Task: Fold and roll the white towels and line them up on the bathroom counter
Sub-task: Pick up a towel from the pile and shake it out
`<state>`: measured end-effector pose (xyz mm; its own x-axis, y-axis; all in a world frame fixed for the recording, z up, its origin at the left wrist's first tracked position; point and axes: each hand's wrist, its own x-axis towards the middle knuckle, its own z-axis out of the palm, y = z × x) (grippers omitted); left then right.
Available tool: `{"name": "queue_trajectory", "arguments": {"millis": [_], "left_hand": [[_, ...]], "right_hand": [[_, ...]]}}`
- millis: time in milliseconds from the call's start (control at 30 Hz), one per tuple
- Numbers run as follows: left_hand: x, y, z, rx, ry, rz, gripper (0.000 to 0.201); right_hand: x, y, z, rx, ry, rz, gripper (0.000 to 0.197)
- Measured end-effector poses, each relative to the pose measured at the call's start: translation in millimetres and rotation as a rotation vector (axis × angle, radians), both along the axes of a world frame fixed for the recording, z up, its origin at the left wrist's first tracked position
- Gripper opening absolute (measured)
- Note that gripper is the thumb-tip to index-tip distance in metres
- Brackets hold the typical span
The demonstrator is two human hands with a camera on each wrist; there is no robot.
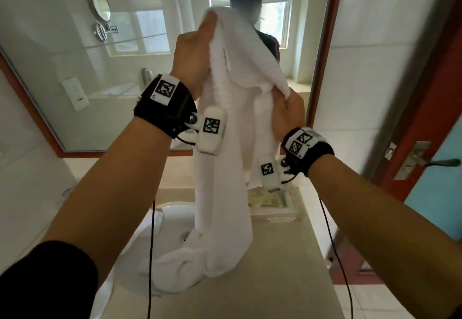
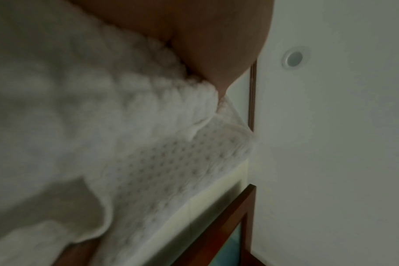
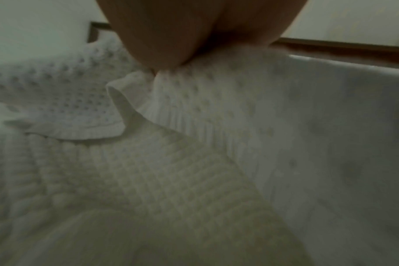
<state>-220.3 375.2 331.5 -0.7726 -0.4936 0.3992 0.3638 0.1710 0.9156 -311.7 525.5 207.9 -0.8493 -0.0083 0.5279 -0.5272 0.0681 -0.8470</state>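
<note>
A white towel (image 1: 240, 108) hangs lengthwise in front of the mirror, held up by both hands. My left hand (image 1: 197, 53) is raised high and pinches the towel's top corner. My right hand (image 1: 287, 113), lower and to the right, pinches another part of its edge. The towel's lower end trails onto the counter and over the sink rim, bunched there (image 1: 190, 263). In the left wrist view the waffle-weave towel (image 2: 125, 144) fills the left side under my hand (image 2: 207, 54). The right wrist view shows fingers (image 3: 162, 45) pinching the towel's hem (image 3: 157, 100).
A beige counter (image 1: 280, 268) runs below, with a white sink (image 1: 175, 218) at left and a clear tray (image 1: 275, 206) of small items behind the towel. A large mirror (image 1: 125, 56) faces me. A red-framed door (image 1: 425, 118) with a metal handle stands at right.
</note>
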Motion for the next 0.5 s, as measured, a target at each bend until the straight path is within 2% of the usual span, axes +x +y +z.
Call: {"name": "queue_trajectory", "arguments": {"millis": [67,133,200,267,333,400,467,500], "left_hand": [[-1,12,12,-0.009,0.036,0.004,0.047],[-4,18,17,-0.063,0.038,0.044,0.047],[-10,17,14,-0.082,-0.027,0.028,0.042],[-20,13,-2,-0.023,-0.172,-0.039,0.041],[-30,8,-34,-0.026,-0.303,-0.027,0.041],[-39,0,-79,0.01,-0.388,-0.01,0.047],[-43,-11,-129,0.026,-0.511,0.015,0.046],[-45,-20,-154,0.035,-0.571,0.016,0.044]], "right_hand": [[2,11,28,-0.063,0.023,0.042,0.024],[0,21,49,-0.036,0.011,0.103,0.024],[-2,29,63,0.098,-0.068,0.172,0.038],[-6,37,66,0.292,-0.207,0.213,0.042],[-10,41,55,0.391,-0.369,0.219,0.06],[-12,41,32,0.468,-0.45,0.207,0.08],[-13,41,-2,0.676,-0.442,0.204,0.075],[-14,40,-20,0.798,-0.445,0.204,0.082]]}}
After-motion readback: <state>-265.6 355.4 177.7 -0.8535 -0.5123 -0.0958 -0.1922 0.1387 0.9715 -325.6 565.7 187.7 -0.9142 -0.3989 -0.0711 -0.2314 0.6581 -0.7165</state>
